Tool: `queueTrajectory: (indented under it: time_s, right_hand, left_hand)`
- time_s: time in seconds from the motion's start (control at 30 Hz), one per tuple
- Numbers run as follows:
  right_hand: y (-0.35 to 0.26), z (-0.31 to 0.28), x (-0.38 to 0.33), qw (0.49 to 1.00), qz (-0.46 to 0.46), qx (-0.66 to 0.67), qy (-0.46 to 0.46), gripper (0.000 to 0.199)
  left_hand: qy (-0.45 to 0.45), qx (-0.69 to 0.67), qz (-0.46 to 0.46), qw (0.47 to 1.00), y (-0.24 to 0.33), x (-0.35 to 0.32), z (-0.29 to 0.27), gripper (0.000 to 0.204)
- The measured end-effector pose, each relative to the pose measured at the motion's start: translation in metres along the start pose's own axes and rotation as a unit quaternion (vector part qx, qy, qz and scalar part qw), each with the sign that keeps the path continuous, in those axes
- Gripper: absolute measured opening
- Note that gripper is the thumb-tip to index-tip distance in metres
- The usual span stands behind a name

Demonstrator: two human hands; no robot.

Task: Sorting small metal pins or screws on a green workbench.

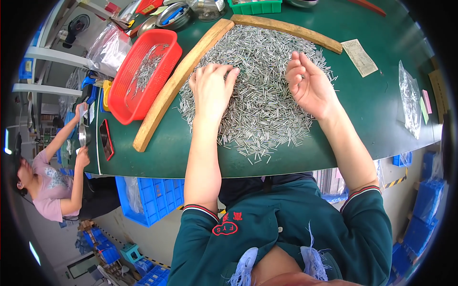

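Observation:
A wide heap of short, thin silvery metal pins [260,90] is spread over the green tabletop [157,159]. My left hand [210,90] is palm down at the heap's left side, fingers bent over the pins and thumb held apart; nothing shows in its grasp. Over the heap's right side, my right hand [312,88] is turned palm inward with its fingers loosely curled. No pin is visible between them. Two wooden bars, a left one [179,88] and a far one [291,32], border the pins and meet at a corner.
Beyond the left bar stands a red plastic basket [120,90] with some pins in it. A red-edged phone [107,139] lies nearer. At right are a paper slip [359,58] and a clear plastic bag [409,102]. A co-worker [57,178] handles something at far left.

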State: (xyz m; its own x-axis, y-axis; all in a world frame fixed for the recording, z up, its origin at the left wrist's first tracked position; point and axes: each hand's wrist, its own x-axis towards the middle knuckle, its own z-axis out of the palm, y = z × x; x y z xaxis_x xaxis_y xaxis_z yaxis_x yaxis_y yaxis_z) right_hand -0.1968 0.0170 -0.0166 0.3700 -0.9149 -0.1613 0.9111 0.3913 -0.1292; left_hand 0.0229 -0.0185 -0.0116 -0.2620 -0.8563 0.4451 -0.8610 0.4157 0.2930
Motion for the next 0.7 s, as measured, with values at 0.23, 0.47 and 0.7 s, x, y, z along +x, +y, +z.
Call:
queueTrajectory:
  time_s: [0.23, 0.47, 0.7]
  right_hand:
    - [0.004, 0.002, -0.002, 0.999, 0.002, -0.018, 0.027, 0.021]
    - [0.010, 0.003, -0.002, 0.996, 0.017, -0.076, 0.031, 0.022]
    - [0.011, 0.007, -0.003, 0.990, 0.015, -0.136, 0.013, 0.022]
  left_hand:
    - [-0.150, -0.055, 0.027, 0.987, 0.016, 0.001, 0.001, 0.035]
    - [-0.195, -0.143, 0.055, 0.969, 0.020, 0.000, -0.001, 0.035]
    - [-0.104, -0.246, 0.046, 0.963, 0.025, 0.004, -0.005, 0.019]
